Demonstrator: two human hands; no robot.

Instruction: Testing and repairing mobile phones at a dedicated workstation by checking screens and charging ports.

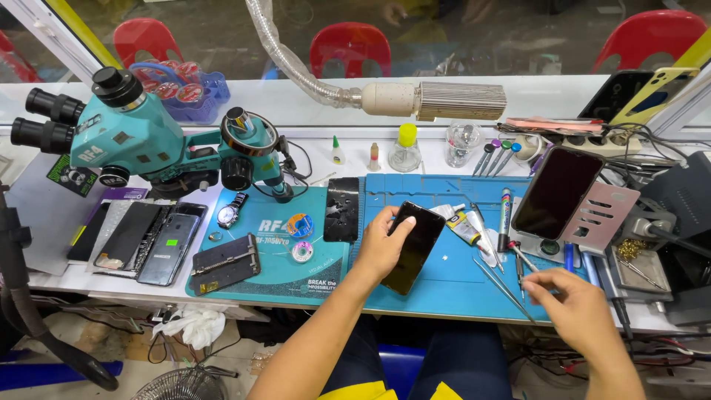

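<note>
Nearest the camera, the right hand (574,304) is hovering palm down over the front right edge of the blue mat (444,285), its fingers curling loosely inward with the fingertips close together above a pair of thin metal tweezers (503,285); whether that grip is actually pinching anything cannot be told. A little farther in, the left hand (381,244) is reaching forward from a bare forearm and resting on the dark phone (415,248), thumb and fingers wrapping its upper left edge in a light hold (the phone is lying tilted on the mat, near the middle of the table (311,111)). Just beyond, glue tubes (463,226) are lying beside the phone. To the right, a second phone (555,192) is leaning on a stand. Farther left, a teal microscope (141,137) is standing over spare screens (141,237).
</note>
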